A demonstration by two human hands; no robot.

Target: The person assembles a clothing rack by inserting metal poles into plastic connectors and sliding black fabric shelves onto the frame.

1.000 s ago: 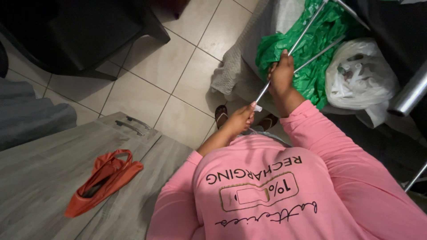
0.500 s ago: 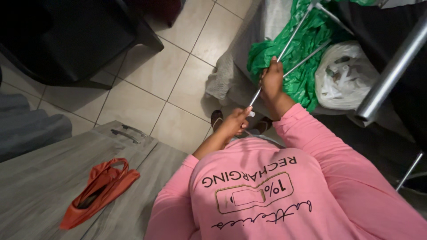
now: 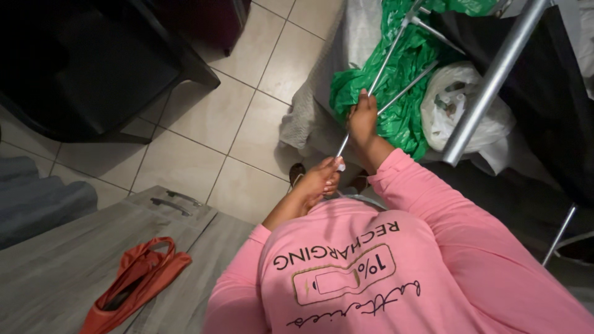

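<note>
Orange bag [image 3: 133, 287] lies on the grey cabinet [image 3: 55, 266], untouched; since a second ago both hands and rod have shifted left in view, hold unchanged, work ongoing. Left hand [image 3: 318, 179] pinches the white cap at the thin metal rod [image 3: 377, 77]'s near end; right hand [image 3: 362, 117] closed round its shaft; long axis runs diagonally, pointing up-right over the green plastic [image 3: 402, 105].
</note>
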